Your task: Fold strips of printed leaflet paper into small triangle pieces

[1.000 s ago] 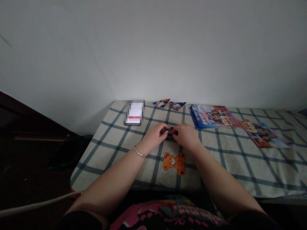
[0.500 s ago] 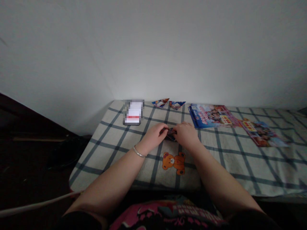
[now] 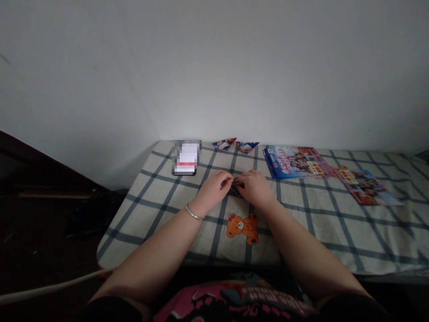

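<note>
Over the middle of the checked cloth, my left hand and my right hand meet at a small dark folded paper. Both hands pinch it, left fingers on its left end, right fingers on its right. Most of the paper is hidden behind the fingers, so its exact shape cannot be made out. A bangle circles my left wrist. Beyond the hands, by the wall, two folded paper boats with colourful print stand side by side.
A phone with a lit, blurred screen lies at the back left. Right of my hands are a stack of printed flyers and another flyer. A checked tablecloth with a bear picture covers the table. A white wall rises behind.
My right hand has shifted slightly left, and its fingers now lie closer to my left fingertips. Less of the folded paper shows between them. The other things have stayed put.
</note>
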{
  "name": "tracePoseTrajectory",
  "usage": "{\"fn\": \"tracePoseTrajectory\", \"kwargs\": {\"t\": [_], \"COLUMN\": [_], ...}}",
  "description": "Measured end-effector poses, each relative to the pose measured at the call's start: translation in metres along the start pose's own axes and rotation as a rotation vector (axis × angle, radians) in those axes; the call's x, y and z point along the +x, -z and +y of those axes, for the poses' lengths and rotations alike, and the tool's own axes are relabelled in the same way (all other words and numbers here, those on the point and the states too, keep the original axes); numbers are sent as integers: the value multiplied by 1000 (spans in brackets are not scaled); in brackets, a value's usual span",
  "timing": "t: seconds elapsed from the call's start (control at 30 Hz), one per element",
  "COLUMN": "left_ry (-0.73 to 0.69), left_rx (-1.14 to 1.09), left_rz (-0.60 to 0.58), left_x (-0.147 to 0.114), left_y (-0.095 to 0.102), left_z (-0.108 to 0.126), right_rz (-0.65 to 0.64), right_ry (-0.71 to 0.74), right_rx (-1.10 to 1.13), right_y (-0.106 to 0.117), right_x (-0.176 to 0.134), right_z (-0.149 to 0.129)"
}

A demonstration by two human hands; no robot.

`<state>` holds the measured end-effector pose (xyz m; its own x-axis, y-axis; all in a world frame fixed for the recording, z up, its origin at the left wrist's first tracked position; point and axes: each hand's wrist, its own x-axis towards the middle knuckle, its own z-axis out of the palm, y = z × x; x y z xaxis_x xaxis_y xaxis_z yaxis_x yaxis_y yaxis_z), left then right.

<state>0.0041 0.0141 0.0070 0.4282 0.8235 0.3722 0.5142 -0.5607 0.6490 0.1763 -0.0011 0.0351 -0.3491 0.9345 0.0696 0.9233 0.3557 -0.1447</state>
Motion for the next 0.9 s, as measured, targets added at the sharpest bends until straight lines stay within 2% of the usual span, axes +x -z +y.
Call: {"fn": "tracePoseTrajectory", "kwargs": {"t": [0.43, 0.67, 0.9], "left_ry": [40, 40, 28], "left_rx": [27, 28, 63], "left_rz": [1, 8, -2], "left_x": [0, 0, 0], "left_y": [0, -1, -1], "left_z": [-3, -4, -2], "right_rz": [71, 19, 32], "right_ry": [-24, -18, -46], "right_rx": [-162, -149, -224], "right_y": [5, 8, 9], "right_x": [-11, -13, -12], "right_z": [4, 7, -4]}}
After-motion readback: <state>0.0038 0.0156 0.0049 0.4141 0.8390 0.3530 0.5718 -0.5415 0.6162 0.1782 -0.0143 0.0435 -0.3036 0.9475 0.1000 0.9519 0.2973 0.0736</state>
